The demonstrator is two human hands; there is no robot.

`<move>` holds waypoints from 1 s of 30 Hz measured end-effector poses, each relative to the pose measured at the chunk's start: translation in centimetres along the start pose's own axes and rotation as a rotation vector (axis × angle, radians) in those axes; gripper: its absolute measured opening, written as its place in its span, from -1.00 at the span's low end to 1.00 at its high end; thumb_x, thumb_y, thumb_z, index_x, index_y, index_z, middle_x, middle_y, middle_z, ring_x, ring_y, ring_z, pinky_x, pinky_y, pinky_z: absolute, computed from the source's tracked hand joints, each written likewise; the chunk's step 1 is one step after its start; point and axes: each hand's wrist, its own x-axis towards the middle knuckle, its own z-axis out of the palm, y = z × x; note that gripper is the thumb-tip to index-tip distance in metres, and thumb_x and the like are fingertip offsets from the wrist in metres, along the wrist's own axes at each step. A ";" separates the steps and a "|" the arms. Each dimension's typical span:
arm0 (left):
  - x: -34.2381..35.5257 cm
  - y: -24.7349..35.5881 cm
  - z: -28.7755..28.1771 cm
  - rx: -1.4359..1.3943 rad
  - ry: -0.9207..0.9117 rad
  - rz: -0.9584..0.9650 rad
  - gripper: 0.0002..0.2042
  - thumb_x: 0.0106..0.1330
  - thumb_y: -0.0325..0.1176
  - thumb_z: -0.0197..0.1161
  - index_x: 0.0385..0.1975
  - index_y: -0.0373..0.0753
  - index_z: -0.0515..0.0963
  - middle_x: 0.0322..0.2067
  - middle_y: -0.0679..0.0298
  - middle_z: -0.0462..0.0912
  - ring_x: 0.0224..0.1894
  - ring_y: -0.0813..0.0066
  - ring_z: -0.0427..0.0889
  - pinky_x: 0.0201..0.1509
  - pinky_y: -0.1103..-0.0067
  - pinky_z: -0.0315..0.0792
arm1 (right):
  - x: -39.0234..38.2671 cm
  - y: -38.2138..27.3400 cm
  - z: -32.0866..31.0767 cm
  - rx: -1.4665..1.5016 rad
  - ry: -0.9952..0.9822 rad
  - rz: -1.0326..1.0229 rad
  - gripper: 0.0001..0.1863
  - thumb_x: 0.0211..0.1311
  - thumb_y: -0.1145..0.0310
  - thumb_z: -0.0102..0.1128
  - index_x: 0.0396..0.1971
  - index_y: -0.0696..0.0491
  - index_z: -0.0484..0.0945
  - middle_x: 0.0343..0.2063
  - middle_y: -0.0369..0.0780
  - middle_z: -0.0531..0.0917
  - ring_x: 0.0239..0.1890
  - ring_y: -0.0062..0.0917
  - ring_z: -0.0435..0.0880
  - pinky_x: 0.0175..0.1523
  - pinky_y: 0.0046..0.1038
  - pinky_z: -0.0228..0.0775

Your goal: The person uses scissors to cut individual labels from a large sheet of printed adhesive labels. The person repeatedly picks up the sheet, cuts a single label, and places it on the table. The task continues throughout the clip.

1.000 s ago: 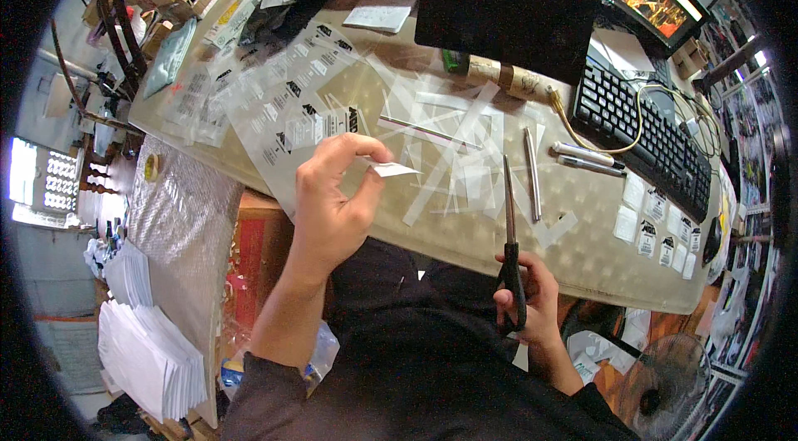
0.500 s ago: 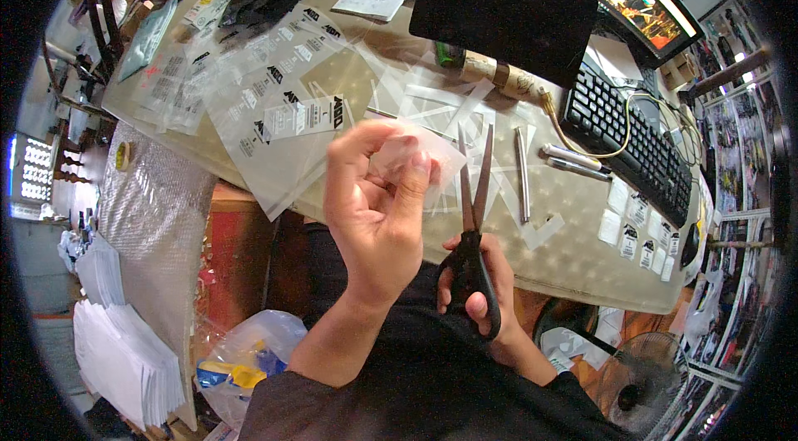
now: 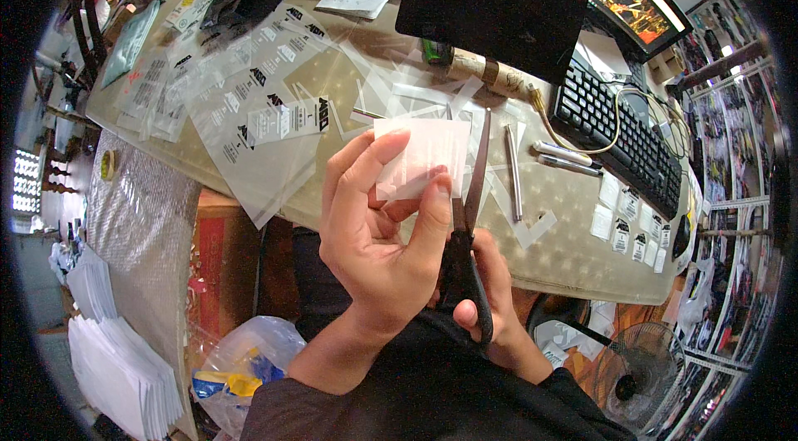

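My left hand (image 3: 382, 241) pinches a small whitish square of translucent film (image 3: 424, 154) between thumb and fingers, held up above the near table edge. In my right hand (image 3: 490, 291) is a pair of black-handled scissors (image 3: 467, 275), blades pointing away and spread apart. One blade passes partly behind the left thumb and the film square. I cannot tell whether the blades touch the film. Beyond the hands lie clear film strips (image 3: 399, 96) and, to the left, large printed clear sheets (image 3: 229, 117).
Small printed squares (image 3: 621, 235) lie in rows at the right, near a black keyboard (image 3: 619, 137). A metal ruler-like strip (image 3: 513, 175) and pens (image 3: 569, 162) rest beside them. A dark screen (image 3: 495, 4) stands behind. White sheets (image 3: 125, 374) are stacked at lower left.
The film square has turned to face me more flatly and looks whiter. My left hand has moved slightly right and down, nearer the scissors, which now partly overlap it.
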 end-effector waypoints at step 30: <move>0.3 -0.1 -0.5 0.000 0.045 0.026 -0.61 0.06 -0.67 0.25 -0.06 -0.44 0.40 0.01 0.09 0.28 -0.04 0.34 0.50 -0.15 0.61 0.62 | 1.0 0.5 0.8 -0.200 0.031 -0.211 -0.23 -0.02 0.05 0.36 0.04 0.25 0.23 -0.56 -0.25 0.53 -0.54 -0.63 0.52 -0.47 -0.62 0.31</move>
